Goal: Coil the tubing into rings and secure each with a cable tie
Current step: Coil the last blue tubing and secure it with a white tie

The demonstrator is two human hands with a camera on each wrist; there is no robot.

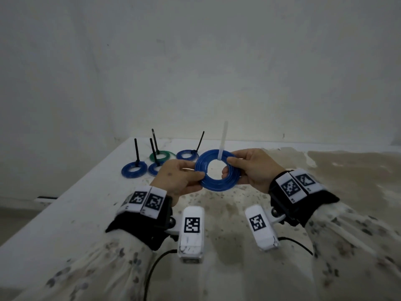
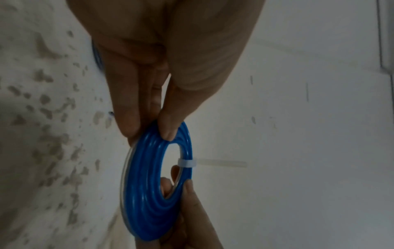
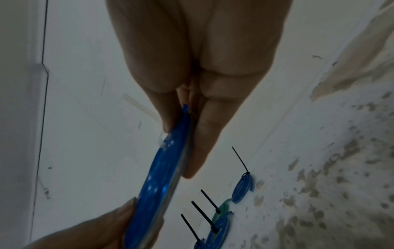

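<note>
White tabletop (image 1: 71, 213), worn and speckled brown toward its right side, set against a pale wall (image 1: 195, 61); at far left of the group lying on it, a blue ring of tubing (image 1: 133, 169) tied with a black cable tie (image 1: 136, 152) whose tail stands upright; just to its right, a second blue ring (image 1: 154, 168), partly hidden behind the left hand, with its own black tie (image 1: 153, 149); behind these, a green ring (image 1: 162, 155) with a black tie (image 1: 155, 140); further right, a third blue ring (image 1: 187, 154) with a black tie (image 1: 200, 140) leaning to the right; all four rings lie flat near the table's far edge, close together; left hand (image 1: 178, 179), raised above the table, thumb on top and fingers beneath, pinching the left rim of the large blue coil (image 1: 217, 170); the coil, several turns of blue tubing wound flat, is held in the air between both hands, in front of the tied rings and clear of the tabletop; white cable tie (image 1: 222, 146) wraps the coil's far rim, its tail pointing straight up; right hand (image 1: 252, 168) pinching the right rim of the coil, thumb on the upper face, a finger showing through the centre hole; black wrist straps with white coded markers (image 1: 147, 198) on both forearms; patterned light sleeves (image 1: 358, 246) at the bottom edge.
</note>
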